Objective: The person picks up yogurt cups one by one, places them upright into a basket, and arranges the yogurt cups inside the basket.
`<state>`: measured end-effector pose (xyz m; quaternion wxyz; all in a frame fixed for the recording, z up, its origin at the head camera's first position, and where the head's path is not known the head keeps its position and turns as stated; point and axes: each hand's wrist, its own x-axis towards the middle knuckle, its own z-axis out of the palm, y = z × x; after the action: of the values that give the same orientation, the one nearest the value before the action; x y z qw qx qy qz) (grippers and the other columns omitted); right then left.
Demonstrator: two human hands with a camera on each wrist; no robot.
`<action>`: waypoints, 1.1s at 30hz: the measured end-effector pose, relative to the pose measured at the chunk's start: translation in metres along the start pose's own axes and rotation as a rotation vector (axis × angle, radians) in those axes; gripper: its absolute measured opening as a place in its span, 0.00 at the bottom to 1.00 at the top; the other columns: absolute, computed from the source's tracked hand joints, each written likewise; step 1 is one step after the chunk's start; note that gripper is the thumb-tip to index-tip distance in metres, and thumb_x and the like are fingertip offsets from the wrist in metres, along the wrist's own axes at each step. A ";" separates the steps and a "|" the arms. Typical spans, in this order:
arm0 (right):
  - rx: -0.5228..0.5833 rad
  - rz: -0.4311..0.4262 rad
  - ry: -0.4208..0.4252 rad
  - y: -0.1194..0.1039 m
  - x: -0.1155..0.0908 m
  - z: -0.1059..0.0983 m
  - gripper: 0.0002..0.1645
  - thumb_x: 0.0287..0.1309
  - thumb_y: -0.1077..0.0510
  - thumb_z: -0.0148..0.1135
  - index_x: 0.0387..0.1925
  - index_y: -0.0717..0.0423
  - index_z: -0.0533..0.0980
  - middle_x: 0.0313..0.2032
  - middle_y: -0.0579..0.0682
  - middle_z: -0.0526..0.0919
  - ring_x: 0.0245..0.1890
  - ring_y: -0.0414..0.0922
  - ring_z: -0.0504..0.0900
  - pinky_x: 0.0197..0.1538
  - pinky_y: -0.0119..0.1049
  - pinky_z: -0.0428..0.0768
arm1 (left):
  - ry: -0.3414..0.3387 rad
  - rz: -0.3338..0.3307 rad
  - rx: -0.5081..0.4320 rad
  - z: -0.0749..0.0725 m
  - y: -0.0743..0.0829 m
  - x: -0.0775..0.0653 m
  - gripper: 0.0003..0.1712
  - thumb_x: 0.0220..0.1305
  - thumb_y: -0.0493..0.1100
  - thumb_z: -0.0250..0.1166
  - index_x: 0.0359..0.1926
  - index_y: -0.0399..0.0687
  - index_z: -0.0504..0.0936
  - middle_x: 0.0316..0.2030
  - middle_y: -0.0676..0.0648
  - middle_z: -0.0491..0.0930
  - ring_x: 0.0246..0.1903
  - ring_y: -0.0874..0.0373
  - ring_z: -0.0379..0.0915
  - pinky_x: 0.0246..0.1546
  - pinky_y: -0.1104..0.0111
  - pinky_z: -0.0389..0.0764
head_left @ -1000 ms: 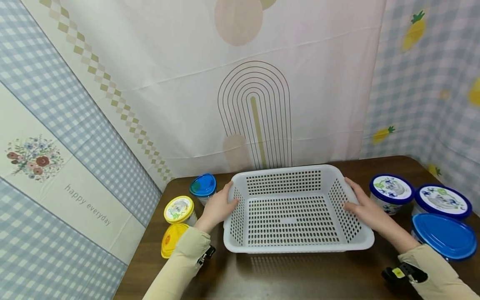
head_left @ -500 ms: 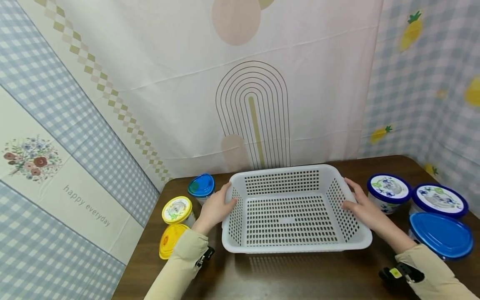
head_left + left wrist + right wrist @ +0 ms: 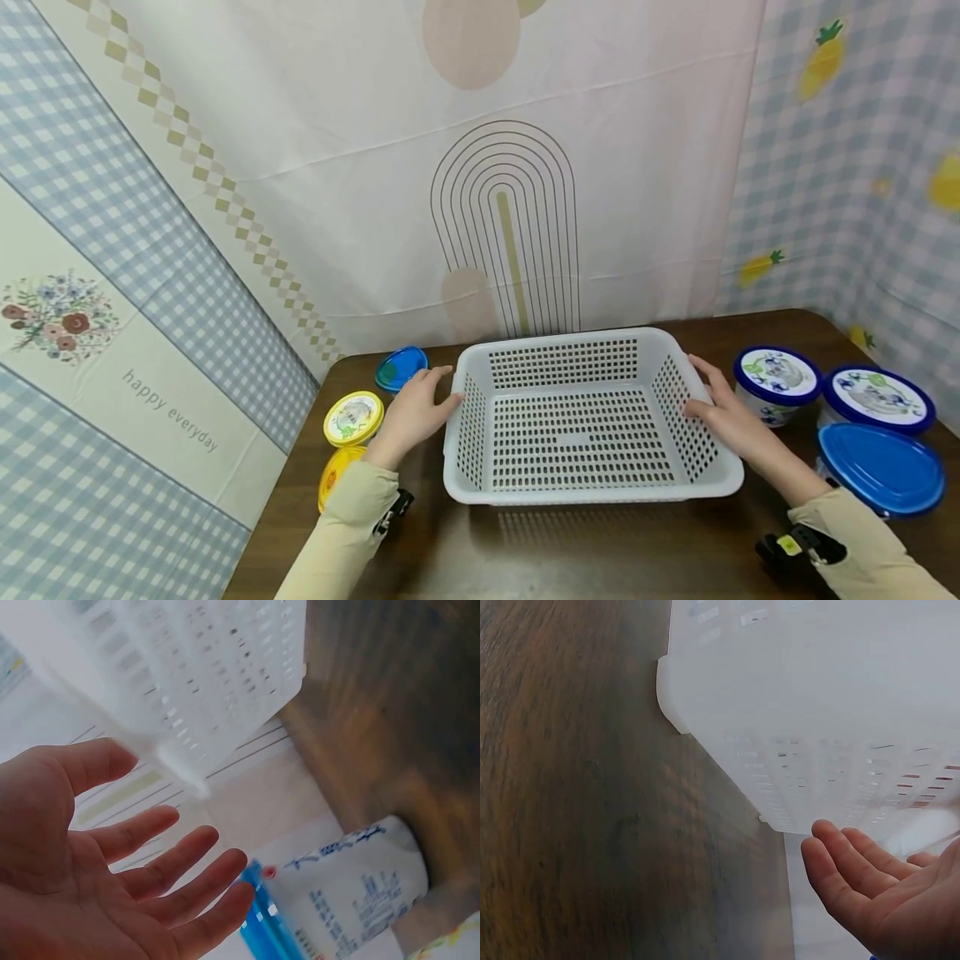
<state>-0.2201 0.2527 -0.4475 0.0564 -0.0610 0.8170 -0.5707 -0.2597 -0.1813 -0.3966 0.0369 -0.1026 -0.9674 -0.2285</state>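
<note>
A white plastic basket (image 3: 600, 497) with slotted walls sits in the middle of the brown table, with nothing in it. My left hand (image 3: 412, 417) is off its left rim, fingers spread and relaxed, a small gap away. The left wrist view shows an empty palm below the basket's edge, fingertips near a white tub (image 3: 352, 885) with a blue lid. My right hand (image 3: 731, 417) holds the basket's right rim, thumb inside and fingers outside. In the right wrist view its bent fingers (image 3: 847, 874) lie against the outer wall; the thumb is hidden.
At left stand a blue-lidded tub (image 3: 401, 369), a round yellow-lidded tub (image 3: 352, 419) and a yellow lid (image 3: 335, 473), partly behind the sleeve. On the right are two tubs with printed lids (image 3: 776, 375) and a blue-lidded container (image 3: 881, 468). Patterned cloth (image 3: 645, 208) hangs behind the table.
My left hand has let go of the basket's left rim and shifted slightly left, towards the tubs. The right hand keeps its hold, and the basket stays in place.
</note>
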 end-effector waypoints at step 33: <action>0.040 0.011 -0.004 -0.004 -0.003 0.000 0.51 0.60 0.64 0.48 0.71 0.45 0.27 0.62 0.78 0.49 0.47 0.69 0.73 0.32 0.53 0.80 | 0.097 0.037 -0.026 -0.058 -0.003 -0.024 0.34 0.61 0.66 0.53 0.62 0.54 0.69 0.60 0.43 0.67 0.55 0.45 0.67 0.52 0.49 0.69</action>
<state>-0.2169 0.2517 -0.4437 0.0625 -0.0563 0.8057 -0.5863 -0.2351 -0.2147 -0.3494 0.0868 -0.1097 -0.9594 -0.2450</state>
